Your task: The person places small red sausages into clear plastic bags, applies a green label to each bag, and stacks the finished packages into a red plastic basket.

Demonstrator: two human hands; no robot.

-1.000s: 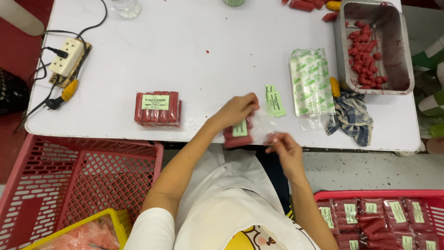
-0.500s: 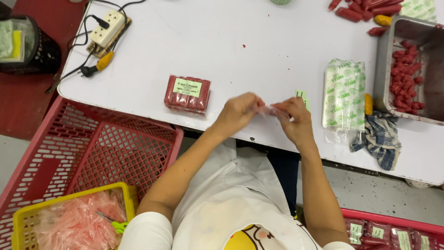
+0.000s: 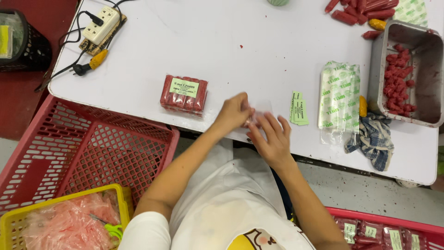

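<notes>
Yellow basket [image 3: 27, 222]: nearest, lower left, one of it; it holds a heap of thin pink wrappers, too many and too tangled to count.
Red crates: two in view, an open-mesh one [image 3: 69, 153] at the left under the tabletop edge and one [image 3: 393, 224] at the lower right with labelled red packs, at least four showing.
Left hand [image 3: 233, 113]: at the near tabletop edge, fingers pinched together on a small clear bag [image 3: 255, 116].
Right hand [image 3: 273, 139]: just beside the left, fingers spread, tips touching the same bag; whether they grip it I cannot tell.
Clear bag, handling: a thin film with something red inside, blurred. I judge it light, limp and slippery, best taken by its open edge with fingertips of both hands, not squeezed in the middle.
Finished pack [image 3: 184, 94]: one, on the tabletop left of the hands, red sticks side by side under a pale green label; likely firm enough to lift by its long sides.
Green labels [image 3: 299, 108]: a small stack right of the hands, count unclear.
Printed bags [image 3: 340, 95]: one flat pile, green and white.
Cloth [image 3: 372, 139]: one, blue checked, at the right near edge.
Metal tray [image 3: 428, 69]: one, with many loose red pieces.
Loose red sausages [image 3: 360, 11]: far right, about six, soft-looking.
Power strip [image 3: 101, 25]: one, far left.
</notes>
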